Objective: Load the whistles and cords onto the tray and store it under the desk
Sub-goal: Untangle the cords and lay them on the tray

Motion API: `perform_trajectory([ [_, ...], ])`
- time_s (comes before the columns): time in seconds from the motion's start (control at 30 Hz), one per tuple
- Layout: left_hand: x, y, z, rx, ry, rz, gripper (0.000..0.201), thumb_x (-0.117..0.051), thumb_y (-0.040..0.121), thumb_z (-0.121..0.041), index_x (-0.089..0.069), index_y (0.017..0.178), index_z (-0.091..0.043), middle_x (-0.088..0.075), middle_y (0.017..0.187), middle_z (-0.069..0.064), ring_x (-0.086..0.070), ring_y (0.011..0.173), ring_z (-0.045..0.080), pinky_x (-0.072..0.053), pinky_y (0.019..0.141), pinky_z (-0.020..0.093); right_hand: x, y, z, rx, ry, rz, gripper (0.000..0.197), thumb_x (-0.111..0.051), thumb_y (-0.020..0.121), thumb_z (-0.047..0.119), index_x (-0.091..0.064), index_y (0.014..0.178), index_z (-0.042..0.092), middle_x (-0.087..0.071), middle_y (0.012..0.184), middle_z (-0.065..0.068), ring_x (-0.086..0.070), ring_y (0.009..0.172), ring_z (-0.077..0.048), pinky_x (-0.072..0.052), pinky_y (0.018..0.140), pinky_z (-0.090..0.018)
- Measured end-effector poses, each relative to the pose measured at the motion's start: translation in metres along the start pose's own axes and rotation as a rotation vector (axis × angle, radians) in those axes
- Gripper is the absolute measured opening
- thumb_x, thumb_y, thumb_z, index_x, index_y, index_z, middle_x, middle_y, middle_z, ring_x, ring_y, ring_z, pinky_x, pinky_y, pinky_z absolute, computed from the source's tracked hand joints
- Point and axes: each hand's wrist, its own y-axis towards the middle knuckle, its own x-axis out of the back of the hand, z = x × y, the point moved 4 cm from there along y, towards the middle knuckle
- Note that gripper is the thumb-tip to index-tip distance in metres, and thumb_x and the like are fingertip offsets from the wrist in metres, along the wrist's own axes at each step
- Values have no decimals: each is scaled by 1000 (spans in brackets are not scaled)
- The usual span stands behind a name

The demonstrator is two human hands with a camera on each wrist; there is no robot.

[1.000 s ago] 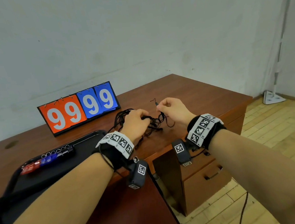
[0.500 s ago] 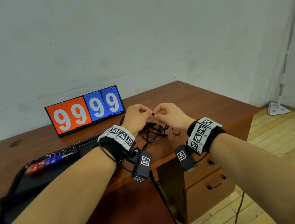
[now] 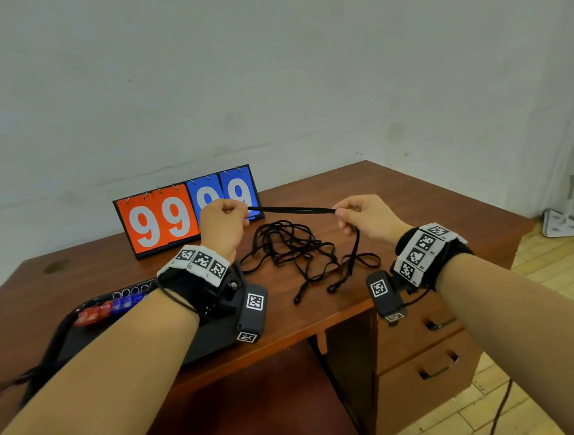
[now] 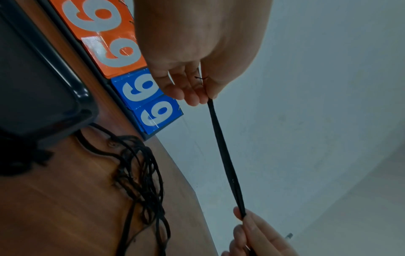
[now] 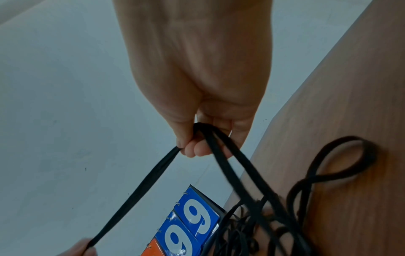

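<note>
A doubled black cord [image 3: 292,210] [image 4: 225,155] [image 5: 140,188] is stretched taut above the desk between my two hands. My left hand [image 3: 225,218] [image 4: 203,91] pinches one end, and my right hand [image 3: 350,214] [image 5: 192,143] pinches the other, with the rest of that cord hanging down from it. Below lies a tangle of black cords [image 3: 291,251] [image 4: 140,173] [image 5: 274,216] on the desk. The black tray [image 3: 81,322] [image 4: 43,104] sits at the left with a row of red and blue whistles [image 3: 109,308] on it.
An orange and blue flip scoreboard [image 3: 178,212] reading 9999 stands behind my hands near the wall. The wooden desk [image 3: 398,205] has drawers [image 3: 431,370] at its right. A white stand base [image 3: 561,226] rests on the wooden floor at the right.
My hands rose from the tangle and moved apart, pulling one cord out taut between them. The camera view lifted slightly.
</note>
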Motion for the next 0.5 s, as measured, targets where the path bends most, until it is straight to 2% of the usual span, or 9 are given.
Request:
perform_trajectory([
  [0.13,25,6,10,21,-4,-51,7,-59,94,-11,-66,93,-11,-68,86,3,-62,68,9,-51,64,24,-3,3,-1,-30,32,-24,15,-55,97,6,-67,105,5,-63,72,-8,-55,57,-15,-50,60,-27],
  [0.27,48,8,20,39,-3,-91,10,-59,94,-11,-64,87,-16,-67,83,1,-62,68,9,-50,62,22,-6,3,-2,-74,123,-59,14,-54,98,5,-66,104,4,-61,71,-8,-52,52,-14,-48,52,-23],
  [0.4,70,7,28,66,-3,-126,8,-58,94,-10,-66,93,-11,-67,82,3,-61,69,10,-48,59,22,-11,1,1,-80,150,-74,14,-54,98,7,-67,103,3,-60,70,-8,-50,53,-14,-47,50,-22],
  [0.5,87,5,31,61,4,-160,9,-57,94,-8,-66,90,-12,-67,82,3,-61,67,10,-49,63,25,-14,-1,5,-86,161,-81,14,-55,98,9,-68,101,3,-59,70,-8,-50,54,-14,-46,51,-23],
])
